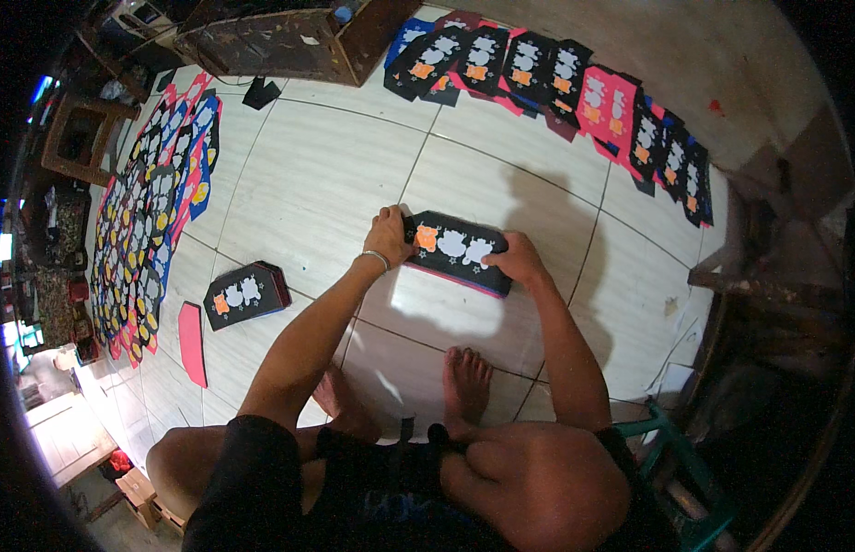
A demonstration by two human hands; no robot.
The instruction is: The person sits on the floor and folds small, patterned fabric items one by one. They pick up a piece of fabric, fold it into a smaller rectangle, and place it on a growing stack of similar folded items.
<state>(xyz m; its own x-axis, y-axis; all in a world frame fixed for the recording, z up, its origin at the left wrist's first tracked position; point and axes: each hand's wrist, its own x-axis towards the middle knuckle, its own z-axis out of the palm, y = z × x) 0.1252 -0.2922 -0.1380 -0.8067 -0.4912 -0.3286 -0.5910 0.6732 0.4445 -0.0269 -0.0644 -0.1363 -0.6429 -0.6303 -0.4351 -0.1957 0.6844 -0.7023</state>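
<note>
Between my two hands is a stack of cut black pieces (452,243) with angled corners, the top one printed with one orange and two pale animal figures and small stars. Pink and blue layers show along its near edge. My left hand (389,238) grips the stack's left end, a bracelet at the wrist. At the right end, my right hand (517,257) holds it with the thumb on top. A second, similar stack (242,295) lies on the floor to the left. Beside it lies a single pink piece (193,343), plain on its upper side.
Many overlapping printed pieces (141,228) spread over the left floor. A curved row of printed pieces (524,65) runs along the far right wall. A wooden box (269,45) stands at the back, a black scrap (260,93) near it. A green plastic stool (676,469) is at lower right.
</note>
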